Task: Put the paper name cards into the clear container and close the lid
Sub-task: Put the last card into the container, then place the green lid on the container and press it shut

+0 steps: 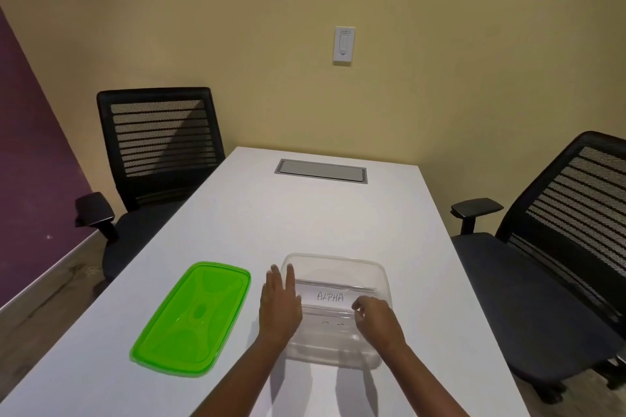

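On the white worktop (305,220), near edge:
Clear container (338,262): open, lidless, standing centre-right, its near wall close to the worktop's near edge
Name cards (333,296): inside the container, stacked; top card reads "ALPHA"; a second card below shows writing too blurred to read
Left hand (279,305): flat against the container's left wall, grip spread, fingers straight, holding nothing
Right hand (377,318): over the container's right side, grip pressed together in a pinch at the right end of the top card
Green lid (193,318): lying flat to the left of the container, apart from it, near the worktop's left edge
Open room: bare surface from the container to the grey cable hatch (321,171) at the far end
Chairs: black mesh chair (162,145) at left, another (569,230) at right, both beside the worktop edges
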